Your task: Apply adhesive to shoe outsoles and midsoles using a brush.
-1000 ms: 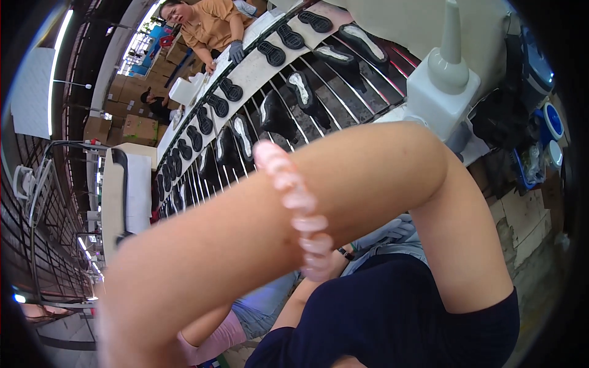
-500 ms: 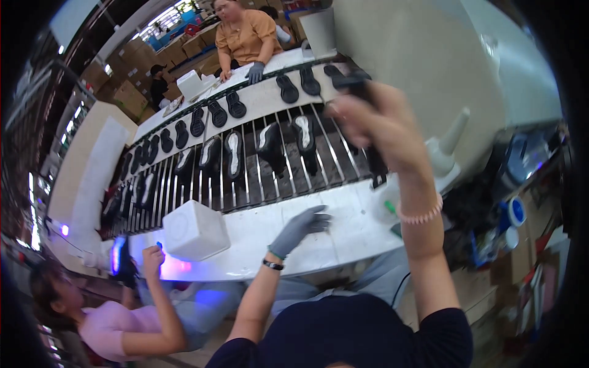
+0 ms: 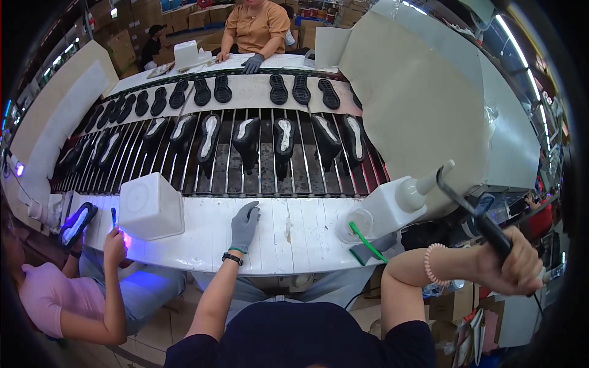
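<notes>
My left hand (image 3: 245,227), in a grey glove, rests on the white table (image 3: 307,251) with fingers stretched out and nothing in them. Out to the right, my bare right hand (image 3: 515,267) grips a black-handled tool (image 3: 492,234). That tool has a bent metal end and a cord trailing from below my hand; its exact kind does not show. Beyond my left hand, black shoe uppers with white-coated bottoms, such as one shoe upper (image 3: 284,138), lie on the slatted metal conveyor (image 3: 236,165). Black soles (image 3: 301,90) line the belt behind them.
A white plastic container (image 3: 150,205) stands left of my left hand. On the right are a white bottle (image 3: 396,205) and a clear cup with a green-handled brush (image 3: 362,236). One co-worker (image 3: 67,294) holds a shoe at left; another (image 3: 256,27) is across the conveyor.
My right hand has swung from above the conveyor out to the right with the tool. My left hand stays on the table. The view has turned, and more shoe uppers show at right.
</notes>
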Available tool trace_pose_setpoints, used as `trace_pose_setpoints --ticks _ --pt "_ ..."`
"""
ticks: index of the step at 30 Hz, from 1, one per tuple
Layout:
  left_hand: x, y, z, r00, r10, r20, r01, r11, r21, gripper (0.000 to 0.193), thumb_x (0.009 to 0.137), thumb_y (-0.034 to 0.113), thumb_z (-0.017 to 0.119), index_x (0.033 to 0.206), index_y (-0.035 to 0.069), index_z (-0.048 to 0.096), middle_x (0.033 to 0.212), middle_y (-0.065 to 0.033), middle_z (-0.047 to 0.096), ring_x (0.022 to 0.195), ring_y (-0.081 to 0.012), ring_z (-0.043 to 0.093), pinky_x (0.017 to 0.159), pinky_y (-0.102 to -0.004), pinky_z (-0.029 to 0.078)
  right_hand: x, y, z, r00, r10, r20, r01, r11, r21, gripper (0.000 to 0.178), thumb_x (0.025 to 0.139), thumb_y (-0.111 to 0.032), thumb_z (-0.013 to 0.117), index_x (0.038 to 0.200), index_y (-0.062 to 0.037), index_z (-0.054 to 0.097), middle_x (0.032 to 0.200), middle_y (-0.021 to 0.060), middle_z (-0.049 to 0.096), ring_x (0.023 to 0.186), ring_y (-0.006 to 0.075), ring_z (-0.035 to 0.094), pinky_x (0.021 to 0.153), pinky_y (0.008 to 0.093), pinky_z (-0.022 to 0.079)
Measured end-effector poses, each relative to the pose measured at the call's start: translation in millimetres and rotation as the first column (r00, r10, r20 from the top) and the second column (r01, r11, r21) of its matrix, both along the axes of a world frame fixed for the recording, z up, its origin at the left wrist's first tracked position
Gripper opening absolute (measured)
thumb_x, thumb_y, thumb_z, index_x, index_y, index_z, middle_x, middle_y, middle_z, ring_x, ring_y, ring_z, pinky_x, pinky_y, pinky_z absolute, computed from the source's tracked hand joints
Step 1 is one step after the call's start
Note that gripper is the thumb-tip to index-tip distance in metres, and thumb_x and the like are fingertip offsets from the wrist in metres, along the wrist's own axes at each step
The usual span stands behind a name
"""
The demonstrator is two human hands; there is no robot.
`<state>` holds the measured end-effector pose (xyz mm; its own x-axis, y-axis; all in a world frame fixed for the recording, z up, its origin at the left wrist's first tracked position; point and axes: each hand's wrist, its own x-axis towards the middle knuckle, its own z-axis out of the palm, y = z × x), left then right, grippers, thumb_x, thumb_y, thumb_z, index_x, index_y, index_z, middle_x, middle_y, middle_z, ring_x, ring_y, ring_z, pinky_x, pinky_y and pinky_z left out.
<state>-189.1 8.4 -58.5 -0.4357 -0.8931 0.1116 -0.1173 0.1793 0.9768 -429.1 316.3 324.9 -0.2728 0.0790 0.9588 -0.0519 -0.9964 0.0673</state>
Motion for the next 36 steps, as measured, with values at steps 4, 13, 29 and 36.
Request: trace_pose_setpoints --ticks 4,13,29,36 --pt "-3 3 -2 0.999 0.024 -0.037 -0.023 0.999 0.023 0.026 0.095 0.015 0.055 0.117 0.003 0.063 0.093 -0.0081 0.069 0.078 -0.0121 0.064 0.073 -0.0258 0.051 17 -34 -13 0.707 -0.683 0.184 0.707 0.675 -0.21 0.039 0.097 -0.033 0.046 0.062 -0.0164 0.039 0.051 -0.0074 0.028 0.04 0.005 0.032 0.041 0.0222 0.031" --pt "1 4 -7 1.0 0.021 -0.018 -0.022 0.998 -0.055 0.026 0.094 0.015 0.056 0.116 0.003 0.063 0.094 -0.0104 0.069 0.078 -0.0146 0.065 0.073 -0.028 0.051 26 -36 5 0.96 -0.192 -0.204 0.186 0.981 -0.048 0.036 0.095 -0.03 0.05 0.063 -0.0137 0.045 0.05 -0.006 0.04 0.041 0.0043 0.038 0.041 0.02 0.034" --pt "11 3 -12 0.997 0.074 -0.01 -0.075 0.992 -0.103 0.023 0.093 0.012 0.056 0.113 0.002 0.064 0.096 -0.0119 0.068 0.078 -0.0166 0.066 0.074 -0.0292 0.051 33 -95 -46 0.599 -0.526 -0.604 0.541 0.822 -0.179 0.014 0.085 -0.013 0.061 0.073 -0.0067 0.056 0.055 0.0047 0.055 0.043 0.0188 0.055 0.043 0.0299 0.049" --pt "-13 5 4 1.0 0.006 -0.026 -0.008 0.996 -0.093 0.026 0.094 0.013 0.056 0.116 0.002 0.063 0.097 -0.0127 0.068 0.08 -0.0188 0.066 0.075 -0.0289 0.051 33 -88 -37 0.999 -0.036 -0.024 0.037 0.998 0.052 0.026 0.094 -0.015 0.052 0.07 -0.0097 0.042 0.048 -0.0005 0.044 0.038 0.0083 0.044 0.037 0.0218 0.041"
